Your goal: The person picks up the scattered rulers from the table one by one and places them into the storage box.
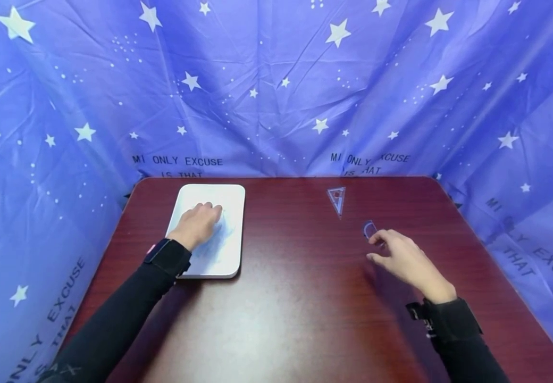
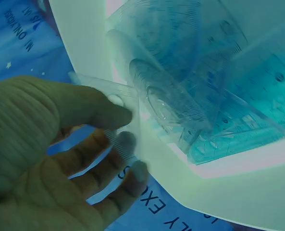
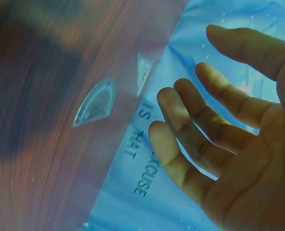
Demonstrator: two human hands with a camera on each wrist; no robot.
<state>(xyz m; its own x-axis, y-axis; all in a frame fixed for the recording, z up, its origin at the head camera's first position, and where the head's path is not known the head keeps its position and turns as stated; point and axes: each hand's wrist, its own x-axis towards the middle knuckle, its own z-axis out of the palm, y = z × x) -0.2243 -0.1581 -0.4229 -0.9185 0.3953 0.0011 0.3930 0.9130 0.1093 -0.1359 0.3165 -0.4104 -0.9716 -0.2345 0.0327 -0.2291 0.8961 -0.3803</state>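
Observation:
My left hand (image 1: 199, 223) is over a shallow white tray (image 1: 236, 223). Between thumb and fingers it pinches a clear plastic measuring piece (image 2: 131, 98) with tick marks and a round hole; part of its outline is hidden by the hand. Inside the tray, several clear protractors and set squares (image 2: 180, 86) lie overlapped. On the right, my right hand (image 1: 403, 258) hovers with relaxed, spread fingers and holds nothing. Just beyond its fingertips lies a clear protractor (image 3: 96, 103) on the table. A small clear set square (image 1: 336, 200) rests farther back.
The dark red-brown wooden table (image 1: 286, 244) has rounded back corners. A blue star-patterned curtain (image 1: 267, 106) encloses its back and both sides, close to the edges.

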